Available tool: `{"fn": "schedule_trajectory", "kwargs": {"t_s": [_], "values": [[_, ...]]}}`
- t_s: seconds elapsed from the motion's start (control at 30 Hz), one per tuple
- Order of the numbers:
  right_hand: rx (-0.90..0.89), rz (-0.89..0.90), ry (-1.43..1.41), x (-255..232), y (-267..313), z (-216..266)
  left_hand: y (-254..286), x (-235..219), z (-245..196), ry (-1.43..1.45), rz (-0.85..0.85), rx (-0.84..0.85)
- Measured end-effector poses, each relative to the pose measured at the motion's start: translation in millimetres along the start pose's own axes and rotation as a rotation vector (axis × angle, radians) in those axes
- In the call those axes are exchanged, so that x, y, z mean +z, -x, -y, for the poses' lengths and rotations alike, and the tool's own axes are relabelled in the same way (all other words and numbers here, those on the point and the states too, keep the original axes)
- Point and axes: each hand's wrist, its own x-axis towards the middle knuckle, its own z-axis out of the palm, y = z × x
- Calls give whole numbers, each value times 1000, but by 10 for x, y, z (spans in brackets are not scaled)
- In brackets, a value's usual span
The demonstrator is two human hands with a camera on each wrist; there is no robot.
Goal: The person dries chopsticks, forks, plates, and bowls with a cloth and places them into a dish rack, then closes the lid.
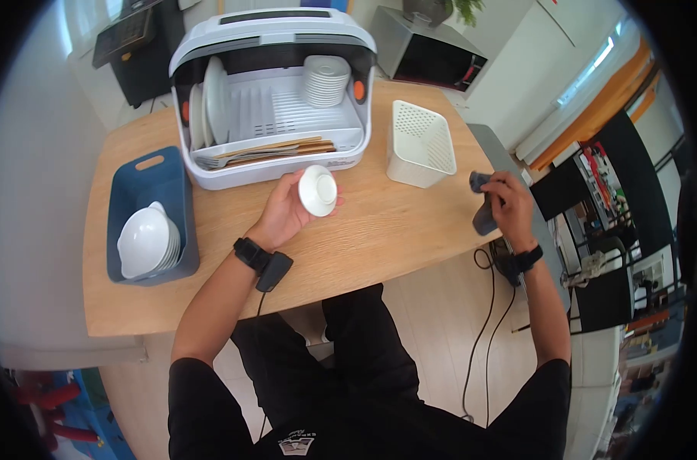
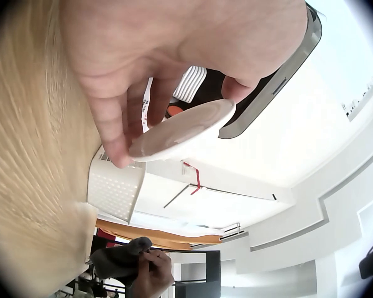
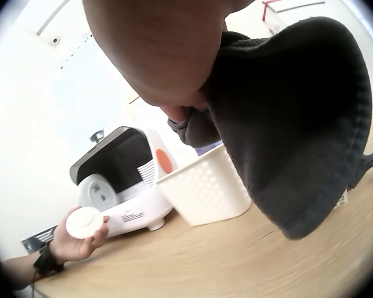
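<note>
My left hand [image 1: 279,211] holds a small white dish [image 1: 316,192] by its rim, thumb on one side and fingers on the other. The dish is tilted over the middle of the table, its ringed underside showing in the head view; the left wrist view looks across its smooth face [image 2: 185,129]. At the table's right edge, my right hand [image 1: 514,205] grips a dark grey cloth [image 1: 484,220]. Part of the cloth bulges out above the fingers, and the rest hangs below, filling much of the right wrist view [image 3: 292,130].
A white dish rack [image 1: 276,170] with a raised dark lid stands at the back, holding plates, stacked small dishes [image 1: 325,80] and chopsticks [image 1: 272,150]. On the left, a blue bin [image 1: 153,153] contains white bowls [image 1: 145,241]. A white perforated basket [image 1: 421,149] stands right of the rack.
</note>
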Motion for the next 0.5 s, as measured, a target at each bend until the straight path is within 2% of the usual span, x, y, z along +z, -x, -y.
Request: {"fn": "schedule_trajectory", "kwargs": {"t_s": [0.1,0.2,0.27,0.4,0.5], "values": [[67,-132,204,-66,89,-507,-3,19,13,-42,22,12],[231,-224,189,157,338,-804,9,58,10,-40,-20,-38],[301,-178,144,374,484,-771,15,84,-7,-47,-70,-29],[481,-60,-63,700,569,-442,0,45,-14,-74,-38,-38],[453,-83,-38,882,670,-427,4,57,-30,-95,-80,-25]]}}
